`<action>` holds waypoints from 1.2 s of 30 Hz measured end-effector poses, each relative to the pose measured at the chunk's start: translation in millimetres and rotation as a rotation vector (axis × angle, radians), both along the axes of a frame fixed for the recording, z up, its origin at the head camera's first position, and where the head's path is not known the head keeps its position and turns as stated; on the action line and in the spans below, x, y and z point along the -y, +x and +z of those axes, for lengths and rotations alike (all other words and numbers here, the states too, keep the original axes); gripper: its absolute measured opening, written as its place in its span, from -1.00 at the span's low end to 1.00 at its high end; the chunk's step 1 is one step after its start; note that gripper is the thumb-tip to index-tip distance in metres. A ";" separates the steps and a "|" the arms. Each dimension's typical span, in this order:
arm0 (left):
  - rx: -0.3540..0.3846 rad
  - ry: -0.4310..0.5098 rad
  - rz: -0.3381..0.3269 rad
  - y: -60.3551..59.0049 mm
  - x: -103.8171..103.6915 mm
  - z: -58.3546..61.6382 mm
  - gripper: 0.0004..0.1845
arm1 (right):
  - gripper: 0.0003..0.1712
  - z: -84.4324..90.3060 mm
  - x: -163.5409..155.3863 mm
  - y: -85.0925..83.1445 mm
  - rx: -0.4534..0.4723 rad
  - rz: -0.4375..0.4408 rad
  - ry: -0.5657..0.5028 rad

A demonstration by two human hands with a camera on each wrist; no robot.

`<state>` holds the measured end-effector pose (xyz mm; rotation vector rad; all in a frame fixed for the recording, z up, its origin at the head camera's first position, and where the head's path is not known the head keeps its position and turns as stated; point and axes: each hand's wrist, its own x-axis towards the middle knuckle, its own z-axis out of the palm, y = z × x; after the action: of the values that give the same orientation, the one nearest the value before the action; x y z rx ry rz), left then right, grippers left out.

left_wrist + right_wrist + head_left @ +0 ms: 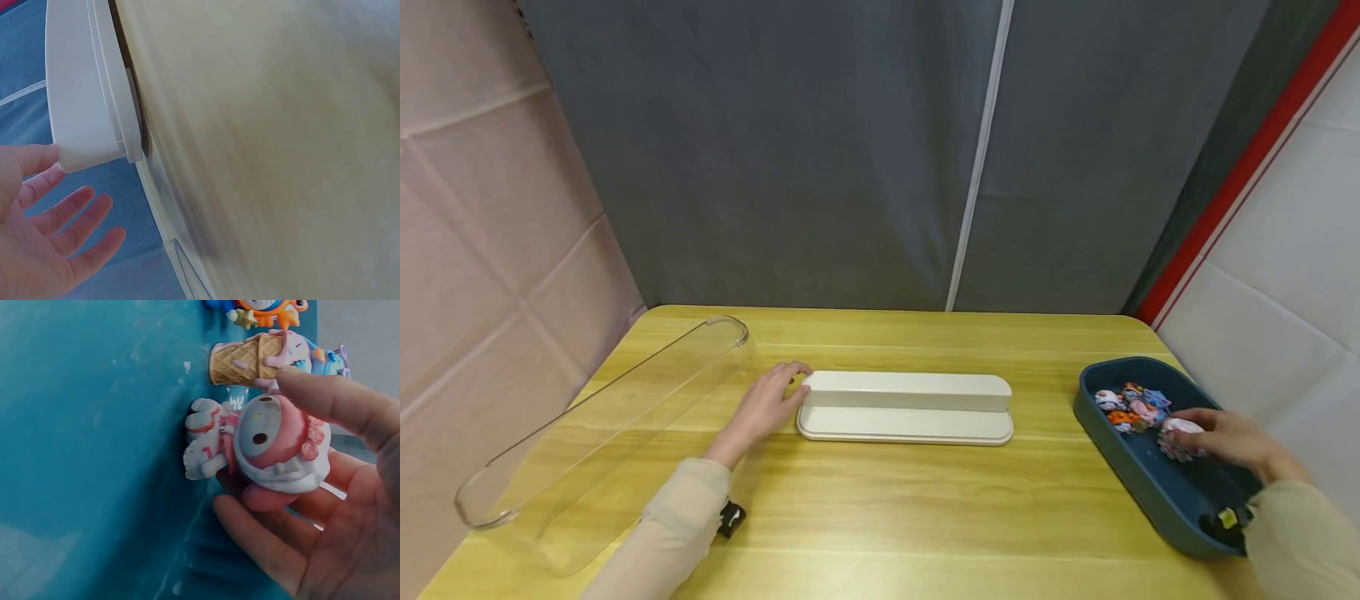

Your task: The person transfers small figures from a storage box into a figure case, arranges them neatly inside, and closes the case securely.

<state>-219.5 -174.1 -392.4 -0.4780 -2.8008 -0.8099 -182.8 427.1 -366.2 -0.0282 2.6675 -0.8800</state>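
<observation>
My left hand (767, 404) is at the left end of a white stepped display stand (906, 423); its thumb and index finger pinch the stand's corner, the other fingers spread loosely in the left wrist view. On the right, my right hand (1232, 442) holds a small toy figurine (275, 444) with a pink hood and white bonnet, thumb above and fingers beneath. This figurine is inside a dark blue tray (1150, 500). Beside it in the tray stand several colourful figurines (1131, 408), one with an ice cream cone (247, 361).
A clear plastic case (617, 425) lies slanted across the table's left side, past my left forearm. The wooden table (925, 517) ends at a grey curtain (775, 167) behind. White walls flank both sides.
</observation>
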 end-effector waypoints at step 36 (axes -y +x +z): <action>-0.003 0.003 -0.010 -1.8 0.7 -1.3 -0.74 | -0.40 12.5 8.9 10.1 -0.216 -0.043 0.019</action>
<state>-221.3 -174.8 -393.7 -0.4922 -2.7961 -0.8139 -172.7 418.2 -353.8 -0.0654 2.8857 -0.9121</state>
